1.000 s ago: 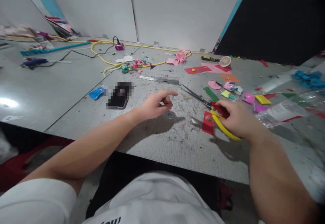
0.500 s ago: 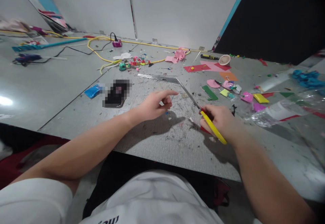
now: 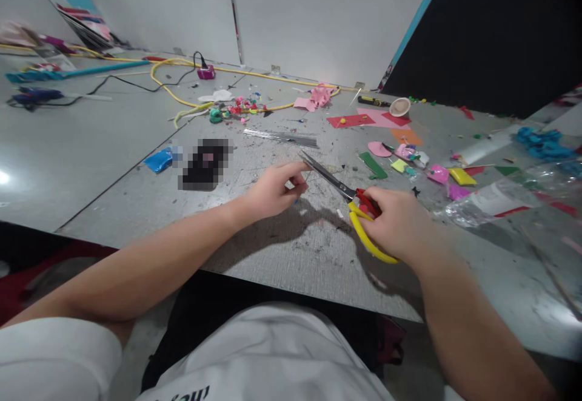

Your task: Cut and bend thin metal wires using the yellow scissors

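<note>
Right of centre, your right hand (image 3: 402, 222) grips long metal scissors with yellow and red handles (image 3: 335, 184), blades slanting toward the upper left, tips near your left hand (image 3: 273, 192); its fingers curl narrowly at centre, perhaps pinching something, I cannot tell

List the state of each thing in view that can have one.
Scissors: blades slightly parted
Right hand: closed on scissors' handles
Left hand: fingers curled, grip unclear
Plastic bottle: on its side
Glue gun: lying down
Black plug: in purple adapter
Phone: lying flat, screen obscured
Yellow cord: loosely looped
</note>
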### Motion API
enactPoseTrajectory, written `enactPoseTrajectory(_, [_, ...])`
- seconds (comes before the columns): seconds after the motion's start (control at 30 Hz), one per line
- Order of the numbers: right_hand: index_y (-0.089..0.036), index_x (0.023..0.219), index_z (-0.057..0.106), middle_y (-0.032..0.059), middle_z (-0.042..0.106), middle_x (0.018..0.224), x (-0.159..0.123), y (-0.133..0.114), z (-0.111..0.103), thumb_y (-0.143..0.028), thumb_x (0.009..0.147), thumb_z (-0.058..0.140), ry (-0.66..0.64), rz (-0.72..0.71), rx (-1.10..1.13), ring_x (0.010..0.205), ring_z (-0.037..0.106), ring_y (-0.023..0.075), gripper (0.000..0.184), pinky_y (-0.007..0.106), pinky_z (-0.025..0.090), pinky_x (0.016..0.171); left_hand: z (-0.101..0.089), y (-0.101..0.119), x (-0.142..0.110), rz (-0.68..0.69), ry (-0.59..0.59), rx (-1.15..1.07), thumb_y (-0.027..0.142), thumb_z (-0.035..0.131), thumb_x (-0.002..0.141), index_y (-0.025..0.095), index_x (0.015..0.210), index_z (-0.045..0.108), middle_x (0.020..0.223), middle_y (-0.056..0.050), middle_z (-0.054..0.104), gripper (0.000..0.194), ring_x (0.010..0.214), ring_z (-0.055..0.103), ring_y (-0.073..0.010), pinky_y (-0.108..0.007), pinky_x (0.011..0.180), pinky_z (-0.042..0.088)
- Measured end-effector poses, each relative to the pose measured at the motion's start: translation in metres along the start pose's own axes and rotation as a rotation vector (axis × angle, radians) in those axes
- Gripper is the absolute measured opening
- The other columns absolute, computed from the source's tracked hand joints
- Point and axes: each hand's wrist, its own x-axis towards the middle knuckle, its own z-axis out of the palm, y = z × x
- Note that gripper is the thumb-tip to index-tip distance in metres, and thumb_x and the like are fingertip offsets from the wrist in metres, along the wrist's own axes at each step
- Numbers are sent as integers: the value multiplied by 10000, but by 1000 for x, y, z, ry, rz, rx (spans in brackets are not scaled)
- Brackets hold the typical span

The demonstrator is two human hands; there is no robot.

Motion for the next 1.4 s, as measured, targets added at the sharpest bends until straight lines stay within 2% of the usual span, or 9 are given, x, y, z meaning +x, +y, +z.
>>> enactPoseTrajectory(0.13, [-226, 720, 495, 15, 564, 669, -6, -7, -14, -381, 797, 609, -14, 24, -105, 602, 422, 162, 207, 306, 254, 589, 4, -1, -2, 29, 18, -28, 64, 582, 836, 172, 1071, 674, 884, -32, 698, 275, 830, 649, -128, -186, 647, 526])
enactPoseTrajectory(0.4, [-221, 758, 544, 30, 567, 676, -7, -11, -30, -430, 830, 603, -20, -39, -272, 618, 447, 179, 228, 314, 238, 594, 11, 1, -5, -1, 78, -96, 127, 632, 871, 168, 1118, 665, 913, -44, 686, 252, 822, 640, -123, -162, 602, 530])
enactPoseTrajectory(0.67, [-203, 807, 584, 68, 639, 755, -10, -12, -28, -396, 889, 553, -99, -18, -418, 619, 518, 192, 212, 320, 225, 575, 18, 0, -8, 0, 64, -108, 140, 639, 879, 185, 1157, 652, 885, -25, 667, 281, 801, 633, -121, -197, 655, 547])
enactPoseTrajectory(0.83, [-195, 850, 607, 85, 692, 840, -15, -15, -27, -410, 898, 556, -58, -11, -488, 643, 575, 204, 226, 319, 192, 557, 20, 1, -8, -16, 79, -115, 169, 630, 889, 183, 1094, 656, 894, -32, 633, 207, 815, 617, -127, -175, 607, 527])
enactPoseTrajectory(1.0, [-190, 863, 611, 86, 703, 828, -19, -18, -28, -364, 890, 577, -29, -24, -522, 660, 615, 214, 179, 318, 192, 550, 20, 3, -10, -21, 87, -132, 201, 619, 913, 180, 997, 629, 873, -30, 616, 87, 804, 606, -126, -189, 625, 545])
enactPoseTrajectory(1.17, [-184, 895, 617, 90, 716, 855, -20, -21, -27, -345, 925, 582, -17, -42, -500, 694, 647, 220, 168, 325, 216, 557, 20, 3, -10, -27, 105, -141, 221, 613, 921, 177, 893, 578, 847, -24, 600, 63, 786, 590, -123, -193, 610, 542])
enactPoseTrajectory(1.4, [-169, 944, 648, 104, 731, 888, -20, -19, -14, -357, 959, 572, -25, -53, -440, 759, 689, 247, 204, 326, 297, 599, 19, 5, -10, -58, 98, -138, 214, 601, 923, 176, 917, 595, 819, -8, 573, 40, 776, 572, -118, -191, 615, 538])
